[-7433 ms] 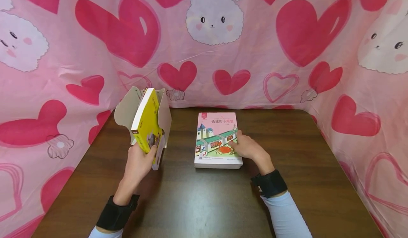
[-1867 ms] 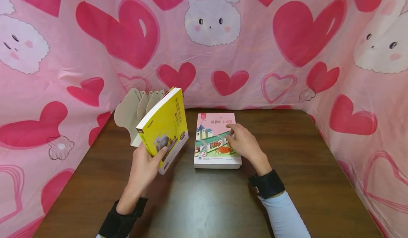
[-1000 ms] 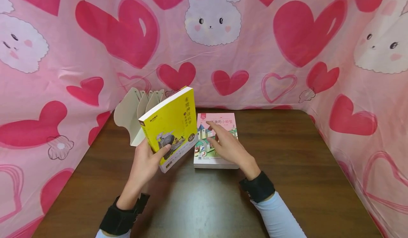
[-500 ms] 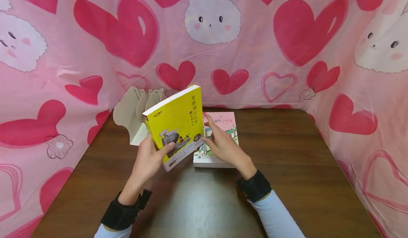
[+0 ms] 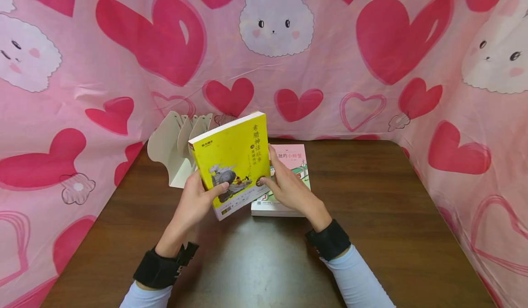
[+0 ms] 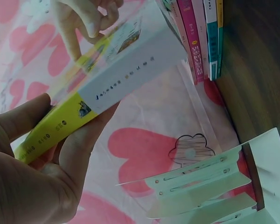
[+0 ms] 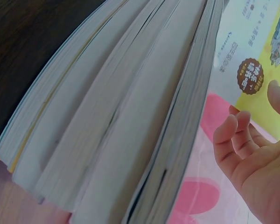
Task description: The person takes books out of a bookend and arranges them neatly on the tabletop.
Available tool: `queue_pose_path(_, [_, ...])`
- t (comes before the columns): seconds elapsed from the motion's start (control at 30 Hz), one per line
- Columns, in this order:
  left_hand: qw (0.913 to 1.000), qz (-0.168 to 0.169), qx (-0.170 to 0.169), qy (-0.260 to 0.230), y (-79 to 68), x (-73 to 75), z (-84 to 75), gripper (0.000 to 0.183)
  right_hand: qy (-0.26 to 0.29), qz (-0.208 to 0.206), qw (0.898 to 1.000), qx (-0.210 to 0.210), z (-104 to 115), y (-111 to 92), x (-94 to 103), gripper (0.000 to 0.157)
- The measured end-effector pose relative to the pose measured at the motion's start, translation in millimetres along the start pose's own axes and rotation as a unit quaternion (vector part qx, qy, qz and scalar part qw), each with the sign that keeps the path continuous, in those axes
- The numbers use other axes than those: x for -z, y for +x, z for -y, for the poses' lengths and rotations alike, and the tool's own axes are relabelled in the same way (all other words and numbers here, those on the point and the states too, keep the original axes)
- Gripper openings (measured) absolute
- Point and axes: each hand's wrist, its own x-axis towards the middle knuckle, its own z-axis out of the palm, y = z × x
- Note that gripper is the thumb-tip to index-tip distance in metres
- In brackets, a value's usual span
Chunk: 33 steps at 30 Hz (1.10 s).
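Observation:
A yellow paperback book (image 5: 233, 161) is held up, tilted, above the table, its front cover facing me in the head view. My left hand (image 5: 198, 198) grips its left side, thumb on the cover; the left wrist view shows the spine of the book (image 6: 60, 126) between thumb and fingers. At the book's right edge is my right hand (image 5: 290, 186), its thumb over the cover and its fingers partly hidden behind; it pinches that edge. Beneath and behind lies a pink-covered book (image 5: 294, 161) with a crab picture, partly hidden, topping a pile of several books (image 7: 126, 102).
A beige file rack (image 5: 165, 150) with upright dividers stands at the back left, partly covered by the yellow book. The dark wooden table (image 5: 371, 253) is enclosed by a pink cloth (image 5: 330, 60) with hearts and rabbits.
From beside the rack, my left hand has brought the yellow book rightward and turned its cover toward me. My right hand left the pink book, moved left and took the yellow book's right edge.

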Motion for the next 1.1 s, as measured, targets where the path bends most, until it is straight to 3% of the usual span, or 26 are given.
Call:
queue_pose_path(0.43, [0.9986, 0.022, 0.008, -0.048, 1.7, -2.2, -0.9, 0.054, 0.028, 0.006, 1.0, -0.003, 0.3, 0.4, -1.1, 0.115])
queue_pose_path(0.83, [0.9946, -0.068, -0.017, -0.077, 1.4, -16.7, 4.0, 0.059, 0.02, -0.004, 1.0, 0.011, -1.6, 0.9, -1.1, 0.114])
queue_pose_path(1.1, [0.9893, -0.09, -0.025, -0.112, 2.3, -25.6, 9.6, 0.064, 0.022, -0.009, 1.0, 0.013, -3.8, -0.8, 0.4, 0.116])
